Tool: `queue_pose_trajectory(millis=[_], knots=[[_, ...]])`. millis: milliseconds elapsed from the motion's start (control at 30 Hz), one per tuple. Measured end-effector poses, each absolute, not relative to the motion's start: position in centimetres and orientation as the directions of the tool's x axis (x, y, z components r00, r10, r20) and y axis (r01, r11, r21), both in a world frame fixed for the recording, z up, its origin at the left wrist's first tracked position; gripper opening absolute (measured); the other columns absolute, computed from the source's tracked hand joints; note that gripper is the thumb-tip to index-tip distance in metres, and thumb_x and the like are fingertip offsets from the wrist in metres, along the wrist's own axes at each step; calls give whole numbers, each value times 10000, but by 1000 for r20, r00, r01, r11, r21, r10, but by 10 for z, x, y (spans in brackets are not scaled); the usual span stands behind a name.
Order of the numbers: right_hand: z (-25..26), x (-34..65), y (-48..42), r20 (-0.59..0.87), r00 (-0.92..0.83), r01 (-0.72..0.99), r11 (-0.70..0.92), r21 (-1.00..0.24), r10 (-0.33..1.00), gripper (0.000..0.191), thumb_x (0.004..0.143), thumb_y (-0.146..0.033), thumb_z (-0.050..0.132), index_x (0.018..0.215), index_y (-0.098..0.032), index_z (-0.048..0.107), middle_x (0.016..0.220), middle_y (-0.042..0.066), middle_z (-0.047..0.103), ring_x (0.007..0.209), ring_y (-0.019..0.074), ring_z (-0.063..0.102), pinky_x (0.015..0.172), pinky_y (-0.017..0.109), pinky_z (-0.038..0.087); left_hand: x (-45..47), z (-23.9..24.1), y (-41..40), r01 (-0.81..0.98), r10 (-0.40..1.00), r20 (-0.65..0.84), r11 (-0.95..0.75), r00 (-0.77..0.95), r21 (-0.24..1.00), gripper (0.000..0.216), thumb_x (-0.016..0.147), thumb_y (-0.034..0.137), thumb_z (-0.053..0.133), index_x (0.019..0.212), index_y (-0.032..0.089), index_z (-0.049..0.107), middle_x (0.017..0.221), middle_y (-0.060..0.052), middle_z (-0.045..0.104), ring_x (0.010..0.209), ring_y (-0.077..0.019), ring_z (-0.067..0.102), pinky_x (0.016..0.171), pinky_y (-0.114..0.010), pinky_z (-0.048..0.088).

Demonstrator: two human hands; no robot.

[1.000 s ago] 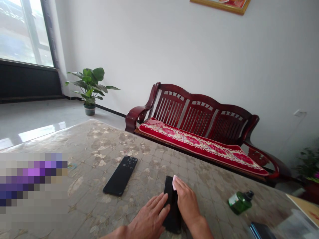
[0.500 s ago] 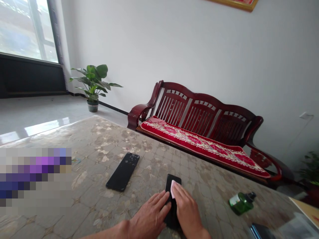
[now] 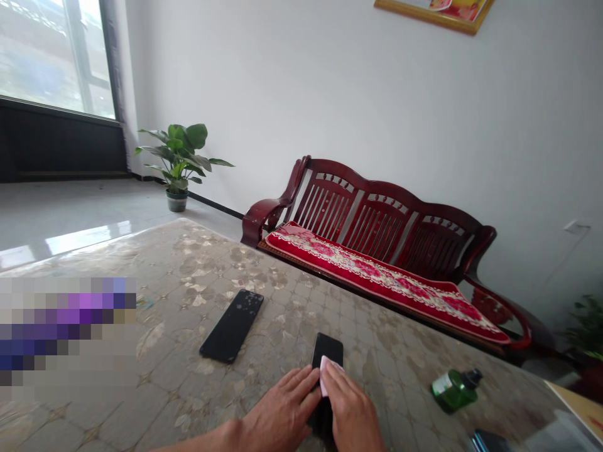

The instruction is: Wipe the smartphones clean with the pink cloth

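Low in the middle of the frame, on the patterned table (image 3: 188, 276), a dark phone (image 3: 326, 348) lies flat. The left hand (image 3: 282, 417) is laid open with straight fingers against the phone's left edge, and the right hand (image 3: 351, 417) pins a small pink wipe (image 3: 324, 371) to the glass under its fingertips. To my eye the stroke goes best with light, even pressure along the screen, the left hand bracing the phone against skidding toward the second phone (image 3: 232, 325) at centre left or the green bottle (image 3: 453, 389) at lower right.
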State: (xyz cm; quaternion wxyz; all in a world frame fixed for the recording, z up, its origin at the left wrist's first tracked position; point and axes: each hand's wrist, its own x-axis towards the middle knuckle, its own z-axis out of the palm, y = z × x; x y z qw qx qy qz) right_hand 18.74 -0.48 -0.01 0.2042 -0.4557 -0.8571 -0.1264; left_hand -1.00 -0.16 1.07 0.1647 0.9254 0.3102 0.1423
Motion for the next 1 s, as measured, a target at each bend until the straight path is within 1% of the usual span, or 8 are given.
queue_pose_trajectory(millis=[100,233,433,533,633,800,867,1000], knots=[[-4,187,-3,499,-499,824,566,21,708,554,850,-22,397,1362,-183,537,1309,70,624,1179,200,606,976,326,534,-11,16,-2,517,625,155,-739,765,432,710,769,58,571,1438,216,392,1534,-70,372,1422,-250,304,1178,-411,254],[1,177,22,448,-423,869,493,-48,788,604,788,28,397,1315,-199,584,1272,64,650,1158,192,621,991,331,518,-15,29,-4,519,629,127,-725,767,452,563,789,100,581,1340,197,515,1474,-83,464,1386,-257,374,1160,-391,297],[13,163,48,410,-343,913,403,-69,845,546,793,32,391,1229,-168,651,1236,84,669,1137,201,635,987,334,512,-20,39,-6,505,627,121,-713,769,486,487,823,139,571,1306,189,552,1439,-71,509,1360,-242,416,1155,-351,305],[16,165,34,361,-364,909,412,-64,859,542,790,24,395,1237,-153,647,1243,89,664,1143,210,632,977,335,521,-22,36,-7,466,621,171,-717,765,518,379,877,201,549,1254,224,580,1395,-42,554,1319,-217,462,1140,-326,323],[15,170,11,345,-440,876,481,-40,829,576,772,31,387,1258,-158,631,1245,73,665,1137,196,635,973,309,524,-23,34,-6,425,607,220,-729,763,536,285,911,245,525,1182,253,611,1329,-20,599,1268,-207,505,1116,-327,351],[6,176,-4,409,-505,836,548,15,760,612,772,44,370,1313,-148,583,1286,69,640,1154,186,623,981,295,517,-22,34,-7,410,597,251,-745,762,527,194,926,239,516,1071,226,644,1239,-27,642,1237,-195,523,1112,-300,345],[5,173,3,404,-474,855,519,-3,782,589,791,36,381,1308,-156,590,1282,68,643,1150,193,625,991,308,510,-20,32,-7,409,589,254,-754,767,514,170,929,228,513,1033,216,647,1198,-31,657,1207,-189,544,1103,-283,353],[15,160,26,309,-385,908,416,-42,870,561,810,36,389,1278,-173,617,1291,66,638,1168,213,613,1014,350,489,-18,21,-5,409,574,276,-778,771,476,153,924,223,515,1017,215,637,1155,-39,671,1147,-205,582,1060,-309,403]])
